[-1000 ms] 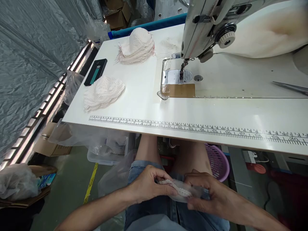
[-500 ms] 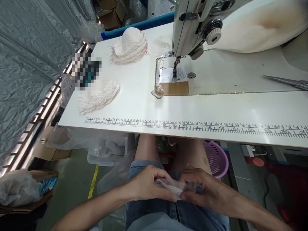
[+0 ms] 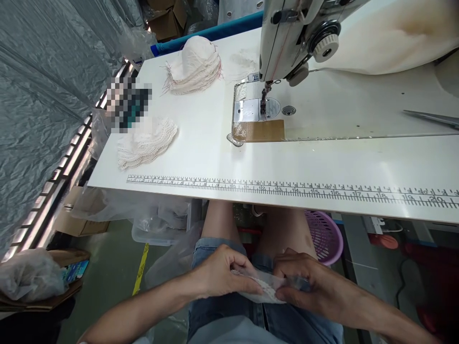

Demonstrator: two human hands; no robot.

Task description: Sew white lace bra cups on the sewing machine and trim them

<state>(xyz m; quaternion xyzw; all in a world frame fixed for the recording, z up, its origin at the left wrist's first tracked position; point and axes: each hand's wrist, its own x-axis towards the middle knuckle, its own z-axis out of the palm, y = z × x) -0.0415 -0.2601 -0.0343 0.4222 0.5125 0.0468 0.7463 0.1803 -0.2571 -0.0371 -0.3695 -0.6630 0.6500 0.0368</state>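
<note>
Low over my lap, my left hand (image 3: 220, 274) and my right hand (image 3: 304, 284) both pinch a small white lace piece (image 3: 263, 287) with a sheer plastic layer round it. The fingers of both hands are closed on it. The piece sits between the hands, above my denim shorts (image 3: 247, 315). Up on the white sewing table (image 3: 322, 162) lie a flat pile of white lace pieces (image 3: 147, 142) at the left and a taller domed stack of lace pieces (image 3: 195, 67) at the back. Neither hand touches the table.
A sewing machine (image 3: 315, 33) stands at the back right, its needle over a metal plate (image 3: 256, 112). Scissors (image 3: 430, 118) lie at the right edge. A printed ruler (image 3: 287, 189) runs along the table front. A purple basket (image 3: 322, 236), plastic bags and boxes are below.
My hands have shifted the lace piece slightly in my lap, still holding it. The view has swung a little.
</note>
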